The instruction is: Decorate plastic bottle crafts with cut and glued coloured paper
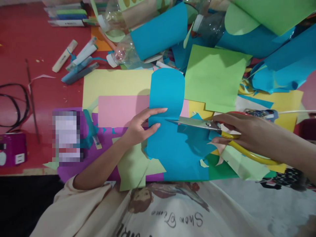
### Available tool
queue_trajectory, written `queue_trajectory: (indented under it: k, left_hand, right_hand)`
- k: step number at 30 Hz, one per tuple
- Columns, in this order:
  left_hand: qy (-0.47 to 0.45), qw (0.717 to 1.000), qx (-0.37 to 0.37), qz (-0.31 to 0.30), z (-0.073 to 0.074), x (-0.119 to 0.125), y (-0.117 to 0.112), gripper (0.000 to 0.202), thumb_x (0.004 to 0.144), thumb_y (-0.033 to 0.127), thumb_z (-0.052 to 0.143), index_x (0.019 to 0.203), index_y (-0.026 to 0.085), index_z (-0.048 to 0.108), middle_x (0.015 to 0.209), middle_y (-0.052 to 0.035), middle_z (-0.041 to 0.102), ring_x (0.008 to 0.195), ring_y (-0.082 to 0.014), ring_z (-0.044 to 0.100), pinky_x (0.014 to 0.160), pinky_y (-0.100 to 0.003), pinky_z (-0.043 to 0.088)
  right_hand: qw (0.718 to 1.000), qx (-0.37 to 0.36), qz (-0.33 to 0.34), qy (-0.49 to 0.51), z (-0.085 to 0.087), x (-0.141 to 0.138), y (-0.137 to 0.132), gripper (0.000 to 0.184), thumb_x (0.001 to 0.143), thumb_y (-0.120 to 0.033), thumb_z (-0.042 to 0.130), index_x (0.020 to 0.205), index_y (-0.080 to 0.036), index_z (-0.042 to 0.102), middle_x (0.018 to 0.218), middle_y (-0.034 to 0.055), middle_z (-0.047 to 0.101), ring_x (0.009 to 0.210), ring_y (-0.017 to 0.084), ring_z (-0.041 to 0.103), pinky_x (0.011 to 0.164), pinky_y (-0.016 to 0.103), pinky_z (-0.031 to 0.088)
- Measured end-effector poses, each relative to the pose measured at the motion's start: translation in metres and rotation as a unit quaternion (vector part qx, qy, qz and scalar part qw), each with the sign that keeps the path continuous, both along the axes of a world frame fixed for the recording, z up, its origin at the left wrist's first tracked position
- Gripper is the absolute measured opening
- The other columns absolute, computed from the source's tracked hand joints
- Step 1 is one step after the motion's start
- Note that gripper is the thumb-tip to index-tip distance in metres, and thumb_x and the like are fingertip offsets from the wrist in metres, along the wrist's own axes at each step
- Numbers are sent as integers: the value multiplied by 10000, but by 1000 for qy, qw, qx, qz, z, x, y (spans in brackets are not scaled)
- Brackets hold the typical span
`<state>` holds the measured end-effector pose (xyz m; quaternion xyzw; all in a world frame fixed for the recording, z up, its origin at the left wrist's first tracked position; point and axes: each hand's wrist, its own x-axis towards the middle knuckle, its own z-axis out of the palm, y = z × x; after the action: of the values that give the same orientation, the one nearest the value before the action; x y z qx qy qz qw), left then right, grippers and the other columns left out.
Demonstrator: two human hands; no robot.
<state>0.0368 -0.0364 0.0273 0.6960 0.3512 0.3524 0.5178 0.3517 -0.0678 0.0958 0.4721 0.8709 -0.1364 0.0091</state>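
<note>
A blue sheet of paper [166, 87] with a rounded top end is pinched at its left edge by my left hand [144, 123], thumb and forefinger lying over its face. My right hand [234, 128] grips a pair of scissors [197, 122] with yellow handles. The blades point left and cross the blue paper a little below its middle, the tip near my left thumb. Under the lower part lies another blue piece of paper [187, 161]; a pale green scrap [133, 168] sits beneath my left wrist.
Plastic bottles [125, 49], one wrapped in blue paper [160, 31], lie at the back. Green [214, 77], pink [123, 110] and yellow sheets [116, 82] surround the work. Markers [81, 59], a phone [66, 136] and a black cable [14, 98] are on the left.
</note>
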Motion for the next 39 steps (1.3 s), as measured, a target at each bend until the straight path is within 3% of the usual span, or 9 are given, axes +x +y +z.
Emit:
queue_trajectory:
  k: [10,22,29,39]
  left_hand:
    - [6,1000,14,3,-3,-1,1,363,927,309,592,1283,243,604,1312,-68,652,1235,-247,608,1027,-362,542]
    - [5,1000,7,-7,-2,-1,1,354,926,305,593,1276,253,607,1320,-56,648,1240,-241,605,1025,-344,540]
    - [4,1000,2,-6,0,-1,1,355,913,304,604,1263,254,616,1316,-59,650,1240,-253,605,1038,-371,535]
    - [24,999,22,-2,4,0,1,344,914,289,590,1256,264,623,1292,-61,664,1194,-241,632,990,-347,557]
  right_hand:
    - [1000,6,18,16,1,-1,3,694,931,-690,223,1057,-142,628,595,57,662,352,162,562,324,240,344]
    - [1000,4,20,23,1,2,2,683,932,-693,203,1037,-167,625,622,66,677,383,175,584,356,256,360]
    - [997,-76,-14,14,-1,5,3,701,889,-745,277,1104,-185,639,647,69,669,468,199,617,425,272,414]
    - [992,-118,-25,29,-1,9,4,640,868,-737,375,1108,-210,646,605,26,608,462,176,559,434,258,384]
